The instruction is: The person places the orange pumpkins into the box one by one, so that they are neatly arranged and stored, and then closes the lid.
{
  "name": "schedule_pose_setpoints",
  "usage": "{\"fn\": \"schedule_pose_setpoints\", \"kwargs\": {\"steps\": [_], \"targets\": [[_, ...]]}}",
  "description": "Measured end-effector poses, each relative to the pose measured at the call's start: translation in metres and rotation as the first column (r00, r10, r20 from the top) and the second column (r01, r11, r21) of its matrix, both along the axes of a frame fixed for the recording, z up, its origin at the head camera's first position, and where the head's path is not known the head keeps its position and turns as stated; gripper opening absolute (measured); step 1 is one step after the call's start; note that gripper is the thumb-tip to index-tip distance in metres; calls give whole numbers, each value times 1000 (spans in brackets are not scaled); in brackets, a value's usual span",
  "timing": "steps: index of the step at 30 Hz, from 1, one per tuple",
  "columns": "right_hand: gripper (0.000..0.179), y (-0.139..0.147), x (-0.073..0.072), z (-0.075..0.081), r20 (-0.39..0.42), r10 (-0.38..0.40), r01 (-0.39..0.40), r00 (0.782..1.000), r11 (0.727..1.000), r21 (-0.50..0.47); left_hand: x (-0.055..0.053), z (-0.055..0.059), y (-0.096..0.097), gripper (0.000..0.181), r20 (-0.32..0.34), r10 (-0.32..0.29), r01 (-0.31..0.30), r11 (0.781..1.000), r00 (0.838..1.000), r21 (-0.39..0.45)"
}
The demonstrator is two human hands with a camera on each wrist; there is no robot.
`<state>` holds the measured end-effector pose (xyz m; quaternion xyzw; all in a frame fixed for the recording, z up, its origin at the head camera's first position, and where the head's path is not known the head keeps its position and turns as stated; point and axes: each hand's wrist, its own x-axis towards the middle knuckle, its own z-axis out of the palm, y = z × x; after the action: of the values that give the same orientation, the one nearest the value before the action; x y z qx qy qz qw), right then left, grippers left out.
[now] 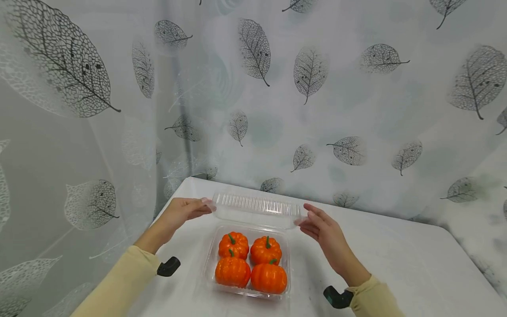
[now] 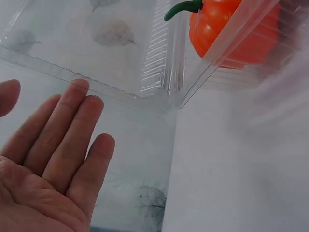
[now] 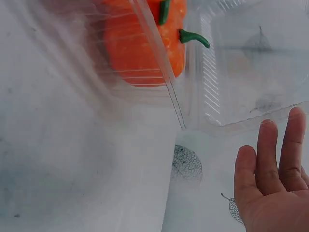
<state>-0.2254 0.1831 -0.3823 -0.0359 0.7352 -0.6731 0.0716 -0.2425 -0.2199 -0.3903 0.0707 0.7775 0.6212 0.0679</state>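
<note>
A clear plastic clamshell box [image 1: 207, 268] holds several orange toy pumpkins [image 1: 232, 271] with green stems. Its hinged lid [image 1: 257, 218] stands raised at the back of the box. At the lid's left edge, my left hand [image 1: 186, 210] touches the plastic with its fingertips. Nearly straight fingers [image 2: 72, 130] lie against the lid's rim in the left wrist view, the thumb apart from them. My right hand [image 1: 322, 231] touches the right edge of the lid. In the right wrist view its extended fingers [image 3: 268, 154] meet the rim, and the thumb is out of sight.
The box rests on a white table [image 1: 380, 259]. Behind it hangs a pale curtain [image 1: 356, 101] printed with grey leaves, which continues down the left side. A black wrist mount [image 1: 169, 267] sticks out by the left sleeve, another by the right.
</note>
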Motion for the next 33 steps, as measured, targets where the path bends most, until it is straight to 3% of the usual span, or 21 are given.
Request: {"fn": "schedule_pose_setpoints", "kwargs": {"steps": [4,9,17,20,24,28,33], "targets": [[48,-2,19,1,-23,-11,13,1000,996,83,19,2,0,47,3,-15,15,998,1000,-60],[50,-3,39,-4,-44,-4,10,999,991,135,40,-3,3,51,8,-86,86,991,996,-98],[58,-7,63,-25,37,-22,13,999,977,211,56,-19,2,63,23,-160,162,980,987,-118],[62,-8,67,-32,99,12,-35,995,972,230,60,-22,0,69,45,-172,177,975,984,-135],[68,-3,70,-39,158,122,-156,980,963,218,66,-25,-3,71,93,-200,212,967,975,-143],[67,4,73,-44,216,217,-254,952,954,159,72,-26,-4,70,138,-257,276,950,957,-145],[59,6,75,-50,312,253,-300,916,947,112,77,-31,-7,61,156,-311,335,930,937,-154]]}}
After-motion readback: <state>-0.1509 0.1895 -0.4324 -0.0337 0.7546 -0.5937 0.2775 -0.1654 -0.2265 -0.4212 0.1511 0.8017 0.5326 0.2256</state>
